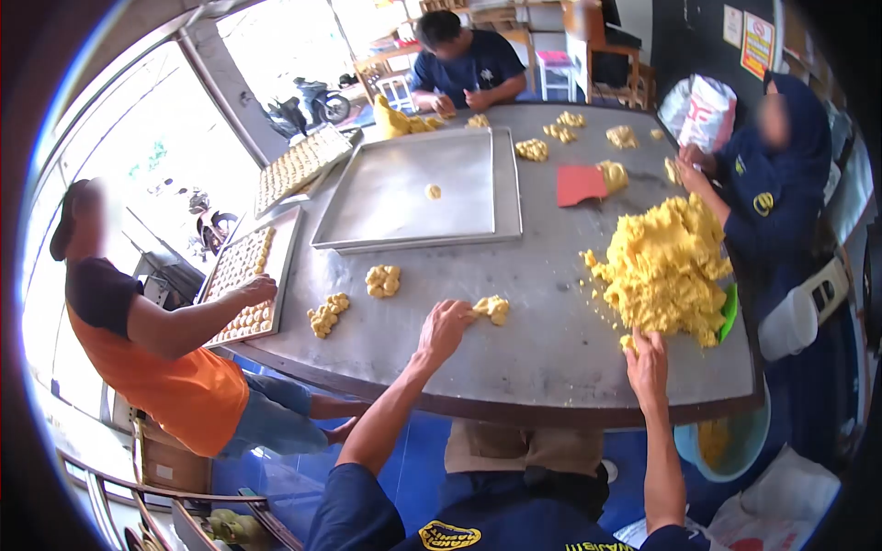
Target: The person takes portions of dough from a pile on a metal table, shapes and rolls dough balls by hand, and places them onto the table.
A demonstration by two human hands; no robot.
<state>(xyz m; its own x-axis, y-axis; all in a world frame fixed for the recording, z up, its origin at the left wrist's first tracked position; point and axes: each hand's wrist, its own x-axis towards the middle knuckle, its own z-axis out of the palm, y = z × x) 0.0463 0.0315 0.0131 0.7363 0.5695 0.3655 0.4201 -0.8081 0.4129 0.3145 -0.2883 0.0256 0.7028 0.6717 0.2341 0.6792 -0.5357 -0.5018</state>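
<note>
A person seen from above stands at a metal table (404,367), bare forearms reaching over its near edge. At the right of the table sits a big, craggy mound of yellow dough (671,262), with crumbs around it and a green edge of something (729,312) under its right side. The right hand (649,351) is at the mound's near edge, fingers fairly close together and slightly bent, with a small yellow lump (627,342) at its fingertips; whether it is pinched cannot be told. The left hand (445,328) is bent downward, fingers gathered narrowly, tips beside or touching a small cluster of dough pieces (493,309); whether it grips any cannot be told. The dough looks soft, crumbly and perhaps a little greasy: the mound is probably heavy as a whole, but a pinch should be light and come away easily from the loose near edge. Small pieces would likely dent under pressure, so a gentle fingertip hold around the sides seems best. Beyond lie 2 more clusters (383,281), a large tray (413,174) bearing 1 small piece (434,192), and 3 co-workers (473,69) around the table.
</note>
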